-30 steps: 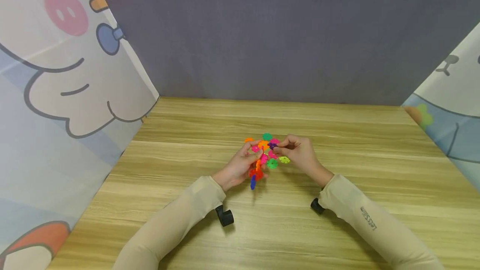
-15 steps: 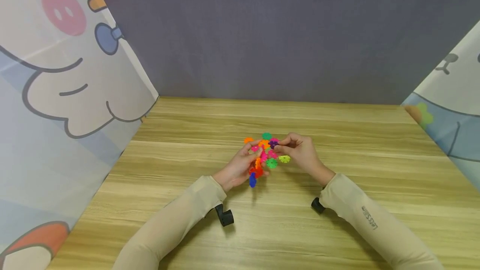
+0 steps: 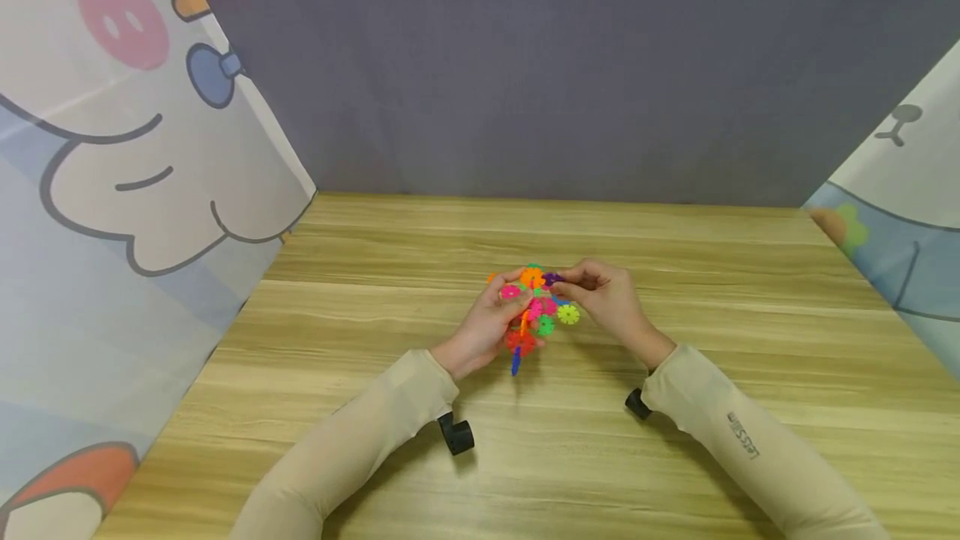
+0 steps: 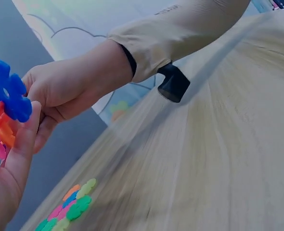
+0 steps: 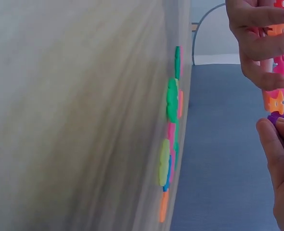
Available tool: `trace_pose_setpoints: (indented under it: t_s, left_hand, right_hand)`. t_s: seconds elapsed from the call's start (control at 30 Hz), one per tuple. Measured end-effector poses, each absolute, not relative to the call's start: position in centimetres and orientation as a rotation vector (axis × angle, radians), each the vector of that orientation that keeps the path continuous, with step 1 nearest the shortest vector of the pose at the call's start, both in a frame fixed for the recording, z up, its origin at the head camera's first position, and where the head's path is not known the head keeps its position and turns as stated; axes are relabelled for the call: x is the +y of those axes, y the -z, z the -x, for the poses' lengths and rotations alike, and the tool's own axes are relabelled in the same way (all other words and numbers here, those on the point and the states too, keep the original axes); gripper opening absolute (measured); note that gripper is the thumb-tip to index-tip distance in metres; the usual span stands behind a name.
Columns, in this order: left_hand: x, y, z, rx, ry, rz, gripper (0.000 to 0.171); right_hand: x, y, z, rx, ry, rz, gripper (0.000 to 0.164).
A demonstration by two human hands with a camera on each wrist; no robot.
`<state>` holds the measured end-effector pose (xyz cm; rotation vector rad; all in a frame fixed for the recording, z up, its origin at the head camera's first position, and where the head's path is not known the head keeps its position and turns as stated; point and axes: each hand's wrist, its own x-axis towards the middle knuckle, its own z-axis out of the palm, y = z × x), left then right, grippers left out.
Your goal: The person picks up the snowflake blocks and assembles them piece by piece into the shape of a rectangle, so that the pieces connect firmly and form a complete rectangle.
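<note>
My left hand [image 3: 480, 332] grips a chain of interlocking notched plastic discs, raised above the table. A blue disc [image 4: 9, 91] sits at the near end of the chain, joined to a red disc [image 3: 521, 343]. Orange and pink discs come after it, partly hidden by the fingers. At the far end is an orange disc [image 3: 533, 277]. Between thumb and forefinger, my right hand [image 3: 613, 302] pinches a purple disc [image 5: 279, 117]. In the right wrist view the purple disc touches the edge of the orange end disc; how deeply they interlock cannot be told.
Several loose discs lie on the wooden table [image 3: 420, 248] beneath and beyond the hands, among them a yellow-green disc [image 3: 568, 314] and a green disc [image 4: 78, 208]. A dark grey panel [image 3: 555, 73] stands at the back, with cartoon-printed fabric on both sides.
Both hands have shifted slightly up and away, the left also a little to the right. The chain has turned, and the purple disc has tilted in the right fingers.
</note>
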<state>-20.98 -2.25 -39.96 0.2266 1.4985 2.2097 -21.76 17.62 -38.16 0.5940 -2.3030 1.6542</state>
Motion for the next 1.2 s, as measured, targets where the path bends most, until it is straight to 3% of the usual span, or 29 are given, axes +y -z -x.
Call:
trace_pose_setpoints:
  t_s: [1.2]
  left_hand:
    - [-3.1,38.8,21.2,1.532,-2.098,-0.237,0.04]
  right_hand:
    - [18.0,38.7,21.3,-2.175,-1.548,-0.843,0.011]
